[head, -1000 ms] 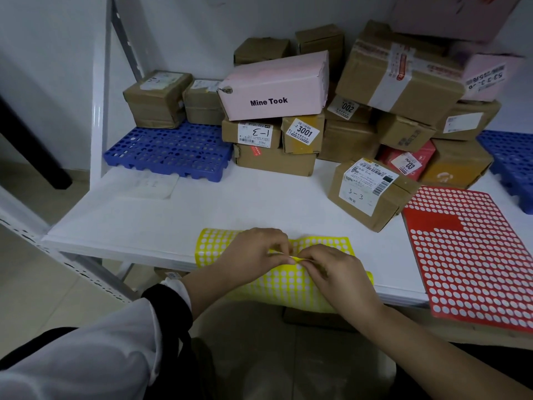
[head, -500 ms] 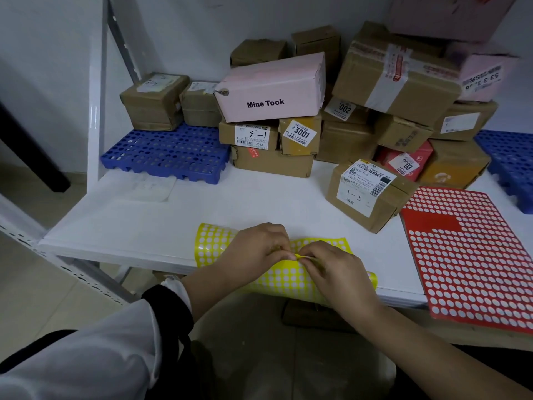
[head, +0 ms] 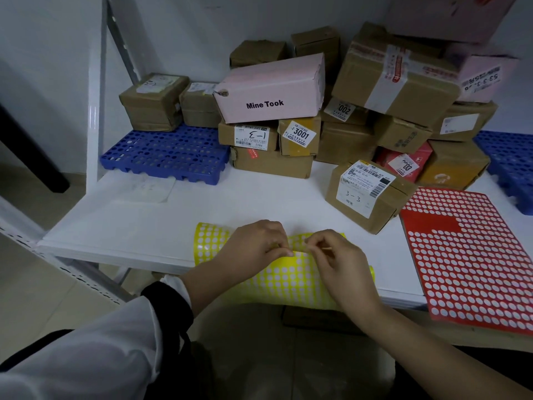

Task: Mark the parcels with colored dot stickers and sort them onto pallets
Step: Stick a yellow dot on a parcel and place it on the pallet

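At shelf's front edge: left hand and right hand both pinch the curled yellow dot-sticker sheet overhanging the white shelf board. Brown cardboard parcel labelled 3-3 sits nearby; blue perforated plastic pallet at rear left.

A white counter stood against a pale wall, with a slip of paper lying flat on it, above a beige tiled floor.

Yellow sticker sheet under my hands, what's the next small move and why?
Probably peel one dot free: both the left hand and right hand pinch at the yellow sticker sheet, and the nearest parcel, marked 3-3, shows no coloured dot.
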